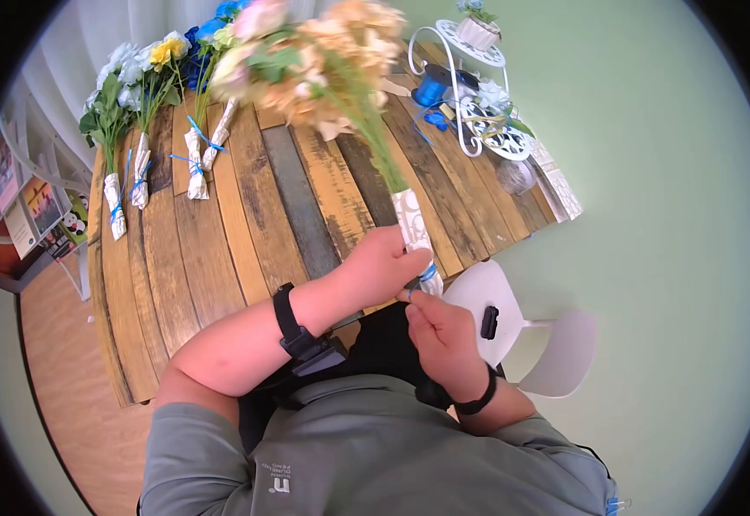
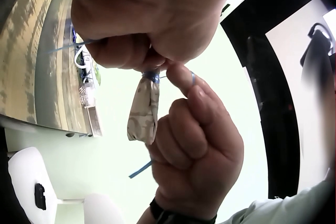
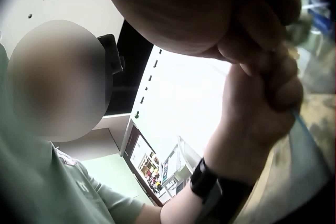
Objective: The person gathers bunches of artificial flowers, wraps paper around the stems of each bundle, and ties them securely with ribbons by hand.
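A bouquet of peach and pale pink artificial flowers [image 1: 332, 60] rises over the table in the head view, its stems wrapped in white patterned paper [image 1: 409, 213]. My left hand [image 1: 379, 268] grips this paper wrap low down. Blue ribbon [image 1: 429, 273] circles the wrap just by the fingers. My right hand [image 2: 191, 134] pinches the ribbon, which loops over its index finger; a loose ribbon end [image 2: 140, 170] sticks out below its fingers. Another length of ribbon [image 3: 307, 127] trails from the left hand. The fingertips of both hands meet at the tie, partly hiding it.
Several paper-wrapped flower bunches [image 1: 138, 172] lie along the left of the wooden table [image 1: 220, 284]. At the back right are a blue ribbon spool [image 1: 431, 86] and a white metal stand [image 1: 478, 129]. A white chair [image 1: 478, 297] holding a small black object stands beyond the right edge.
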{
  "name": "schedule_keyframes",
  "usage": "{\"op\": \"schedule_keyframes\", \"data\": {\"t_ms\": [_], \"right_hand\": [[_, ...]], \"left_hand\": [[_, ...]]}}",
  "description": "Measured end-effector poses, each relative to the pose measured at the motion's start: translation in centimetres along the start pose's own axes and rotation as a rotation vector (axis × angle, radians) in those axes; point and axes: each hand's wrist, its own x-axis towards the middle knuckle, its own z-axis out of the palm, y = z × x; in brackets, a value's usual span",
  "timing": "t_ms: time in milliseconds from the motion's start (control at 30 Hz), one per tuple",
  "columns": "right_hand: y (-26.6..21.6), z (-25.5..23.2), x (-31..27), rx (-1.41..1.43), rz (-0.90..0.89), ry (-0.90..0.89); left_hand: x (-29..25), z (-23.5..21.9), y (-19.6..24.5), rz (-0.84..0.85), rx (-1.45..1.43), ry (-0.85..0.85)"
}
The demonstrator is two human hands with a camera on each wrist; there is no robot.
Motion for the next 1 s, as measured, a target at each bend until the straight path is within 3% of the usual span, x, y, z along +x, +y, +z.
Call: {"op": "schedule_keyframes", "data": {"t_ms": [33,100,233,300,333,400,467,533,567,700,767,800,900,933,1000], "right_hand": [[0.2,0.6,-0.3,0.003,-0.001,-0.002],[0.5,1.4,-0.8,0.450,0.255,-0.050],[4.5,3.1,-1.0,0.715,0.335,-0.142],[6.5,3.8,-0.3,1.122,0.328,-0.114],[6.5,3.4,0.3,1.145,0.344,-0.008],[5.6,1.0,2.3,1.116,0.422,0.065],[5.9,-1.7,3.7,1.094,0.503,0.140],[6.7,-3.5,4.4,1.124,0.336,-0.049],[6.9,-3.5,4.6,1.129,0.336,-0.046],[6.1,-1.9,5.8,0.891,0.371,-0.082],[6.0,0.1,7.1,0.580,0.298,-0.055],[5.9,1.0,7.9,0.414,0.255,-0.036],[5.5,3.1,11.0,0.255,0.166,-0.063],[6.2,4.3,12.2,0.227,0.027,-0.007],[5.3,5.3,14.4,0.154,0.008,-0.025]], "left_hand": [[0.0,-0.1,-0.1,-0.002,0.001,0.003],[0.1,-0.5,-0.2,0.065,0.015,0.031],[-0.4,-0.2,-0.1,0.057,-0.082,-0.030],[-0.9,0.3,-0.1,0.047,-0.115,-0.084],[-0.8,0.5,-0.4,0.053,-0.115,-0.089],[-0.4,0.7,-1.5,0.176,-0.124,-0.116],[-0.2,0.2,-0.8,0.107,-0.047,-0.134],[0.3,-1.0,-0.4,0.005,0.062,-0.150],[0.6,-1.5,-0.3,0.001,0.065,-0.152],[2.1,-4.4,-0.1,-0.106,0.273,-0.159],[3.2,-5.8,-1.6,0.049,0.378,-0.081],[3.1,-6.3,-0.5,0.001,0.465,-0.052],[4.3,-8.8,-2.2,0.130,0.460,0.062],[4.3,-9.7,-1.6,0.007,0.524,0.085],[4.7,-11.5,-1.9,0.050,0.560,0.174]]}}
